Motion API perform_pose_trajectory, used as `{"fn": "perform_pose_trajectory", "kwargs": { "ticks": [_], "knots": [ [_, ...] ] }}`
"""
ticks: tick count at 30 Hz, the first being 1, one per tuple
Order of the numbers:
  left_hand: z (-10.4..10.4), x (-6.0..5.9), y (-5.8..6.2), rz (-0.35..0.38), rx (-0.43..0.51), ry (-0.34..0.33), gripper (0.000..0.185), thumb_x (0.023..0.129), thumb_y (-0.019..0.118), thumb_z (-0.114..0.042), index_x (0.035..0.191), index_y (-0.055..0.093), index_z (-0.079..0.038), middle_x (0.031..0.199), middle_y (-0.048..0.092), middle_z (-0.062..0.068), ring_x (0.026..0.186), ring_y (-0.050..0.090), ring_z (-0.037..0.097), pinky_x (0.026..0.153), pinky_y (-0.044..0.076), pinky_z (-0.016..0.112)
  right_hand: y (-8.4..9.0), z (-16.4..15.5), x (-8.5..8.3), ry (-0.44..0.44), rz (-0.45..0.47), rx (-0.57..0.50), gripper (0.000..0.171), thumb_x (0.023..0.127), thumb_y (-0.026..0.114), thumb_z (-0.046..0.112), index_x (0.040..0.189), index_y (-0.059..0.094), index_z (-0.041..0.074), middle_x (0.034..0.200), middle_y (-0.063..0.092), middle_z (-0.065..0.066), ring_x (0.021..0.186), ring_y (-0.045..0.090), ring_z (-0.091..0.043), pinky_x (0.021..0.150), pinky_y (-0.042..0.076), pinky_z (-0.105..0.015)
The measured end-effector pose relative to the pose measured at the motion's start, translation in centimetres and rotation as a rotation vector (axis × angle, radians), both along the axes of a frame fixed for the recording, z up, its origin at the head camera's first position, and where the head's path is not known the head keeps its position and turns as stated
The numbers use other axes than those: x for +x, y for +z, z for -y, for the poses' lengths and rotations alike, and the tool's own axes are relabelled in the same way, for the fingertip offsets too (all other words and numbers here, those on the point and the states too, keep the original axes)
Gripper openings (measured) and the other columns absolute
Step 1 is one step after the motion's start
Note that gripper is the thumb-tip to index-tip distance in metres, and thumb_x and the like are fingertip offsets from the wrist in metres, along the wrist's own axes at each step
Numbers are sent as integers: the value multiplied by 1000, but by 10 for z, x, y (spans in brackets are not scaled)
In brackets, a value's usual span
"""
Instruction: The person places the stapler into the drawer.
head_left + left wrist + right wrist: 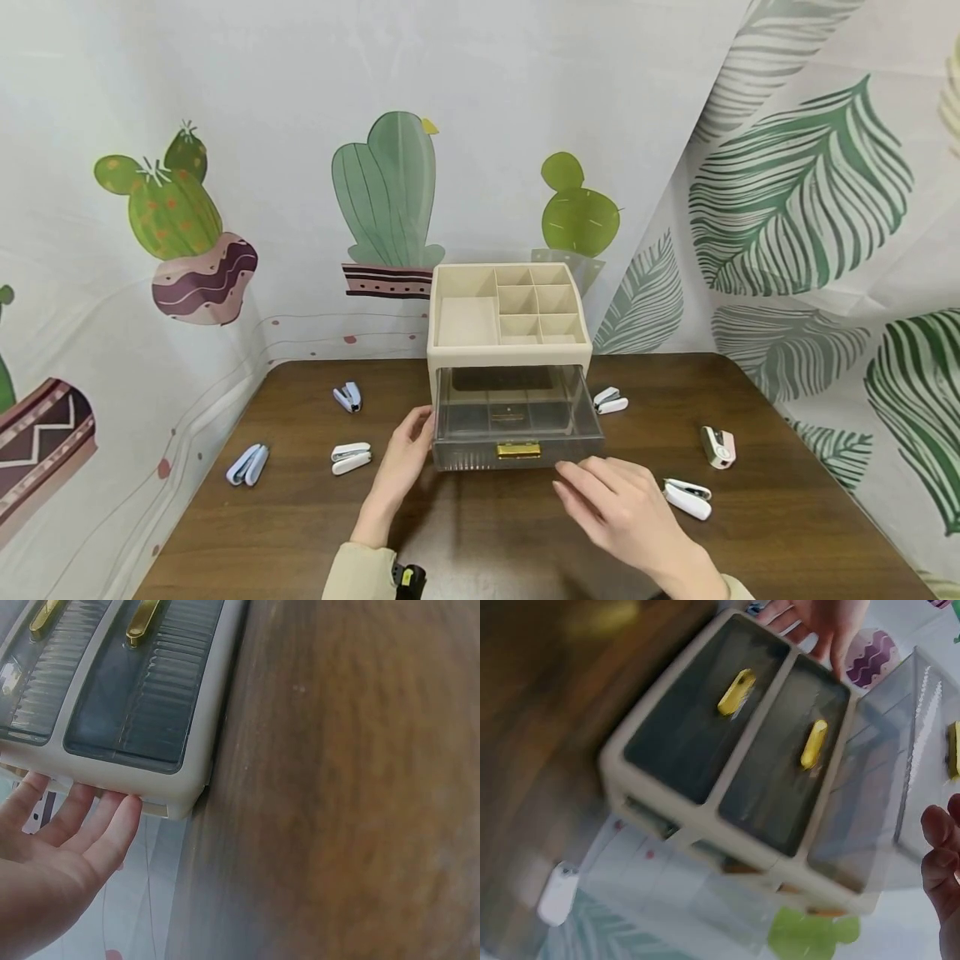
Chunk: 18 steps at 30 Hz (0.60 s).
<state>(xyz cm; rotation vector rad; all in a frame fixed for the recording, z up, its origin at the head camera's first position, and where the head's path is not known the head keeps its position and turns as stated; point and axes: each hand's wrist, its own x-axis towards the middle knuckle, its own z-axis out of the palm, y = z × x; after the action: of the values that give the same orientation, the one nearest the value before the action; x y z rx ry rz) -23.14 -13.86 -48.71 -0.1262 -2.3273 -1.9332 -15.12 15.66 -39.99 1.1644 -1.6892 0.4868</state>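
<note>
A cream organizer (508,329) stands at the back middle of the desk (480,533), its top drawer (517,417) pulled well out toward the person, smoky clear plastic with a gold handle (518,450) on the front. The left hand (406,454) lies flat against the organizer's left side by the drawer's corner, fingers (97,825) straight and pressed to the cream frame. The right hand (618,504) hovers just in front of the drawer's right corner, fingers loosely spread and holding nothing; it is near the drawer front but apart from it. Under the open drawer the wrist views show two more drawers, both closed, each with a gold handle. Small staplers lie scattered on the desk: three to the left (348,397) (351,457) (247,465), one just right of the organizer (611,401), one farther right (718,447), and a white one (687,498) just beside the right hand. Nothing lies between either hand and the drawer.
</note>
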Motion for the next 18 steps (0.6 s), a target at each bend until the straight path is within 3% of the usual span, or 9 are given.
{"fn": "perform_pose_trajectory", "kwargs": {
  "ticks": [6,10,15,18],
  "knots": [
    [0,2,3,-13,-31,19,36,103,51,-32,125,60,-5,108,64,10,98,59,15,83,50,33,-14,-27,0,-75,45,23,26,99,54,21,90,71,2,73,56,4,51,44,-6,46,37,-20],
    [0,3,4,-17,-26,10,37,104,50,-31,127,58,-3,111,64,11,101,59,17,84,50,33,-27,-48,-2,-158,98,33,29,100,53,25,90,71,6,77,60,5,55,52,-8,48,43,-24],
    [-1,4,4,-17,-21,2,37,104,50,-31,127,58,-4,113,64,11,106,59,20,86,51,36,-43,-78,-5,-312,233,70,31,100,50,35,93,71,13,90,64,7,71,63,-11,55,50,-32],
    [-1,3,3,-12,-23,5,37,104,50,-32,127,58,-5,113,64,11,106,59,20,88,51,38,-52,-95,-7,-398,327,110,26,97,55,37,95,70,16,96,64,9,79,63,-11,57,50,-34]
  ]
}}
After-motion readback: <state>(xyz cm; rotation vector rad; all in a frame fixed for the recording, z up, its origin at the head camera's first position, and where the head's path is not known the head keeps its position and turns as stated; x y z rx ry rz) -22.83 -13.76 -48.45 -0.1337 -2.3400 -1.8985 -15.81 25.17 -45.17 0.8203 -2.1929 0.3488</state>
